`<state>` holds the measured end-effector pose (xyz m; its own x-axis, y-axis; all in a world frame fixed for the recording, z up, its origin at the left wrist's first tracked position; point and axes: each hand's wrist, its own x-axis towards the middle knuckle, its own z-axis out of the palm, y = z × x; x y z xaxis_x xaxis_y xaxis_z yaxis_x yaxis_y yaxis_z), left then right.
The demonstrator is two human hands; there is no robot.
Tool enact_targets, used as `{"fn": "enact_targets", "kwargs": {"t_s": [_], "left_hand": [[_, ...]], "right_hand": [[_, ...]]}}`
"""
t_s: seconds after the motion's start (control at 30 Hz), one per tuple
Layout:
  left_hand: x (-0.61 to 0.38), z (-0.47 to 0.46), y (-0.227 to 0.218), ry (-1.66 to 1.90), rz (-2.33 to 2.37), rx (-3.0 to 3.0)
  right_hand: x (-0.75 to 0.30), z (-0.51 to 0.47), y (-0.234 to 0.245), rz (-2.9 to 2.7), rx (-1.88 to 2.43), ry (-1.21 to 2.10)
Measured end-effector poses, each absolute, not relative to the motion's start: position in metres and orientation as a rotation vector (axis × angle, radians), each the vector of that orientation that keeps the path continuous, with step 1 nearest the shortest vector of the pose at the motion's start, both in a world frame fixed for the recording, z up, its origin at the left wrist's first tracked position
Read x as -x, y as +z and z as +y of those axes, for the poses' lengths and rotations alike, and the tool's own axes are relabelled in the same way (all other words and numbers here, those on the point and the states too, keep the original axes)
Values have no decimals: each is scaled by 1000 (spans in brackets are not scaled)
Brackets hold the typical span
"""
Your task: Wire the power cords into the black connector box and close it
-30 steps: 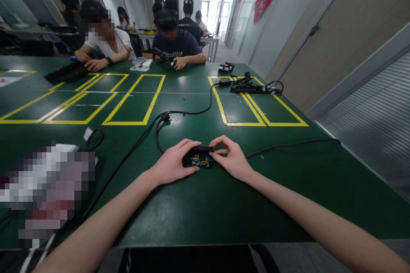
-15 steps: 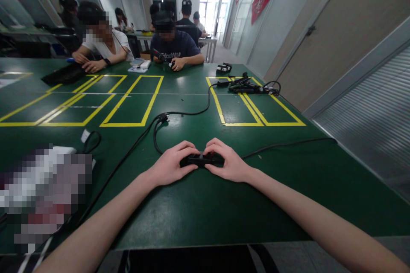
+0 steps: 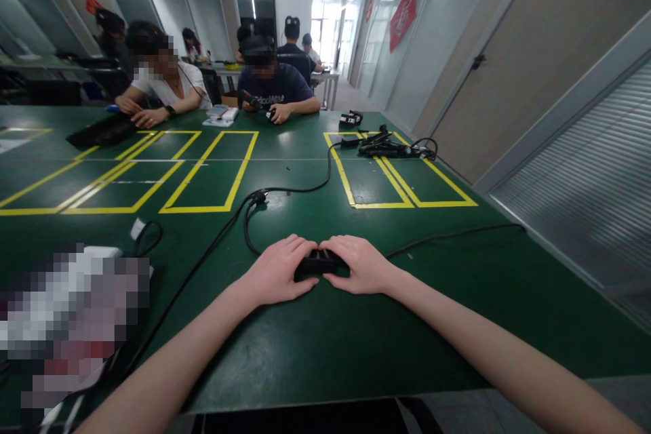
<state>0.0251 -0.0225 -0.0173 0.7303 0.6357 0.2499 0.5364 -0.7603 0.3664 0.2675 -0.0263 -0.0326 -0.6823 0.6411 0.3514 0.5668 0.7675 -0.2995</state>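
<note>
Both hands grip a black adapter case (image 3: 320,267) between them, and from my remote post I see the left hand (image 3: 279,274) clasping one end and the right hand (image 3: 363,264) the other, fingers along the far edge, thumbs along the near side, fingertips almost meeting. The case sits low over the near middle of the green surface (image 3: 285,352); whether it touches down I cannot tell. A black cord (image 3: 458,228) runs out beyond the right hand, while a short cord (image 3: 247,224) curves from the left hand toward a plug (image 3: 260,197), beside a long black cable (image 3: 180,291). To my left lies a blurred-out package (image 3: 109,291). Farther off, yellow tape rectangles (image 3: 381,205) mark the surface, a tangle of black cables (image 3: 386,147) lying across two of them. Across from me, a person in a dark T-shirt (image 3: 292,85) holds a tool (image 3: 251,100), seated beside a person in white (image 3: 189,87) whose hands rest at a black tray (image 3: 102,132).
</note>
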Motion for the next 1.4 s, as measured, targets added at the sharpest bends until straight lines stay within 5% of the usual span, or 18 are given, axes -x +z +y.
{"fn": "enact_targets", "kwargs": {"t_s": [0.63,1.4], "left_hand": [[-14,-12,-9,404,927,-2793],[-19,-18,-20,600,835,-2633]], "right_hand": [[-268,-24,-29,-2661,857,6],[-260,-30,-38,-2245,721,262]]}}
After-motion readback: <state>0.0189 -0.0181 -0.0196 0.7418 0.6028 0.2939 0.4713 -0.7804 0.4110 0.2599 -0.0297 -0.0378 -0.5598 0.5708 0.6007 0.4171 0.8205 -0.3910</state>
